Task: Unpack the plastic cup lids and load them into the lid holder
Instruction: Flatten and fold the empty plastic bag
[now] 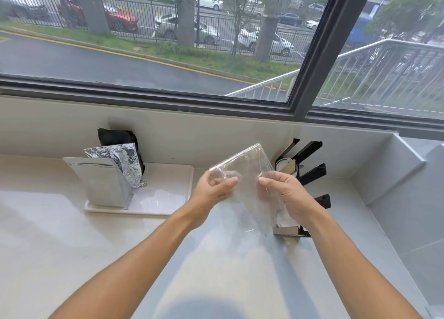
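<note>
Both hands hold a clear, crumpled plastic bag [247, 172] up over the counter. My left hand [213, 190] pinches its left side between thumb and fingers. My right hand [286, 196] grips its right side. The bag looks empty and flat; I see no lids inside it. Behind my right hand stands the black lid holder [310, 172] with slanted dividers, and something white sits in its slots. My right hand hides the holder's lower middle.
A white tray [165, 198] at the left carries a silver foil pouch [103, 182], a crinkled foil bag [127, 162] and a black bag [117, 136]. The pale counter [72, 234] runs to a wall under a big window. A raised grey ledge [394, 174] borders the right.
</note>
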